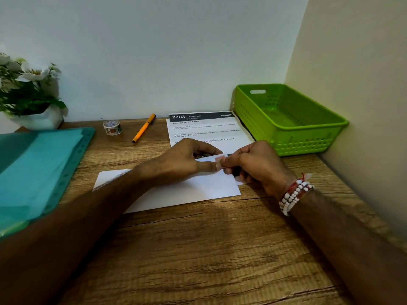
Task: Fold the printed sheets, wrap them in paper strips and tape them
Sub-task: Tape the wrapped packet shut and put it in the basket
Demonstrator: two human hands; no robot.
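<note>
Folded white sheet lies flat — patterned tape piece at its far edge, printed sheet flat behind it.

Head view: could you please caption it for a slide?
Left hand and right hand pinch patterned tape over a folded sheet.

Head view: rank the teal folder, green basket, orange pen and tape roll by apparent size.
1. teal folder, though nearer the camera and cropped
2. green basket
3. orange pen and tape roll: pen longer, roll wider, unranked
</note>
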